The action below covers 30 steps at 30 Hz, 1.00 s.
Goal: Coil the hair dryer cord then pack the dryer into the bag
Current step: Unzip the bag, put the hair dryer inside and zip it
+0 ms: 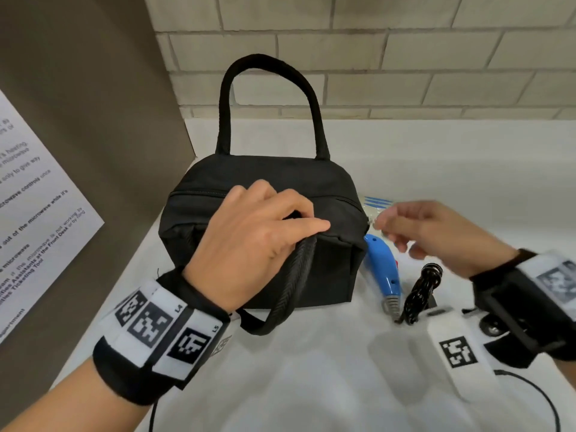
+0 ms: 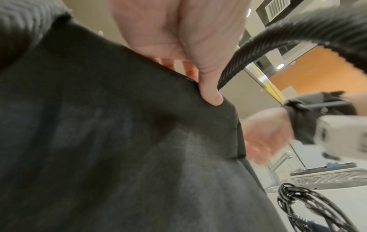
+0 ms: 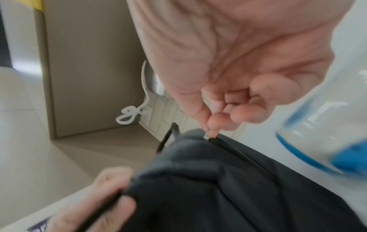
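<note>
1. Standing upright on the white worktop (image 1: 311,385), the black bag (image 1: 274,182) occupied the middle of the scene, with its zip running along the top panel and still closed over the visible length.
2. One carry handle (image 1: 268,98) stood up in an arch at the far side of the bag; the other handle (image 1: 290,282) hung down the near face.
3. The left hand (image 1: 249,241) rested on the near top edge of the bag, fingers curled over the fabric and thumb pressed against the seam, gripping the edge beside the hanging handle.
4. The right hand (image 1: 436,235) was at the right end of the bag. In the right wrist view its thumb and forefinger were pressed together on a small pale zip pull (image 3: 206,135) at the end of the zip; the remaining fingers were loosely curled. The view was motion-blurred.
5. The blue hair dryer (image 1: 383,266) lay on the worktop just to the right of the bag, outside it, partly under the right hand.
6. The black cord (image 1: 420,291) lay bundled in loops on the worktop near the dryer's handle end.
7. A printed notice (image 1: 31,213) was fixed to the brown panel on the left; a tiled wall (image 1: 405,57) stood at the far side.
</note>
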{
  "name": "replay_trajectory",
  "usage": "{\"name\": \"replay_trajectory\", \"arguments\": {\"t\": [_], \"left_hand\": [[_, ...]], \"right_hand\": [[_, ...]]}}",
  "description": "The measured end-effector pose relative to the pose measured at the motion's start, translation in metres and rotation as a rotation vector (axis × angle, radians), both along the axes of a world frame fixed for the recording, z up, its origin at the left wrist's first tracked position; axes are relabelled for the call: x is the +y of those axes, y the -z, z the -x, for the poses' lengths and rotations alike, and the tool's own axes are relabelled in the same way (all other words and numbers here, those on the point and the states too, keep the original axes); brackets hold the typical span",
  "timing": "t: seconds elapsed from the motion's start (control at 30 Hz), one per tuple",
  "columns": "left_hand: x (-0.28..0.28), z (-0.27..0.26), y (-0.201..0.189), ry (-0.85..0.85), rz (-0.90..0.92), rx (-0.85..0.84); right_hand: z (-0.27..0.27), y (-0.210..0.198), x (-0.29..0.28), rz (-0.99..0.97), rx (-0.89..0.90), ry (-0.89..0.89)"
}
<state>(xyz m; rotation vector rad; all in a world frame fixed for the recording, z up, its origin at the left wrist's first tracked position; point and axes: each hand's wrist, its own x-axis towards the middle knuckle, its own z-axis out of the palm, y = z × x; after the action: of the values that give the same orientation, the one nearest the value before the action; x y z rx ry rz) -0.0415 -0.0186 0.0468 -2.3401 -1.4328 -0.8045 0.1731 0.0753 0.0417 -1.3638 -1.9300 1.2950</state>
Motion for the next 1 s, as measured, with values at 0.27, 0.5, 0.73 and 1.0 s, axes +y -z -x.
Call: {"name": "replay_trajectory", "arguments": {"t": [0.27,0.5,0.73,1.0], "left_hand": [[0.012,-0.021,-0.002,0.112,0.057,0.03],[0.008,-0.005,-0.026,0.089,0.375,-0.591],[0.034,-0.025,-0.038,-0.287,0.307,-0.37],[0.034,-0.03,-0.037,-0.301,0.283,-0.478]], "right_hand": [[0.046,-0.052,-0.01,-0.288,0.051,-0.064],[0.056,-0.048,-0.004,-0.252,0.143,0.015],[0.062,-0.045,-0.005,-0.332,0.164,0.028],[0.047,-0.035,-0.014,-0.454,0.056,-0.113]]}}
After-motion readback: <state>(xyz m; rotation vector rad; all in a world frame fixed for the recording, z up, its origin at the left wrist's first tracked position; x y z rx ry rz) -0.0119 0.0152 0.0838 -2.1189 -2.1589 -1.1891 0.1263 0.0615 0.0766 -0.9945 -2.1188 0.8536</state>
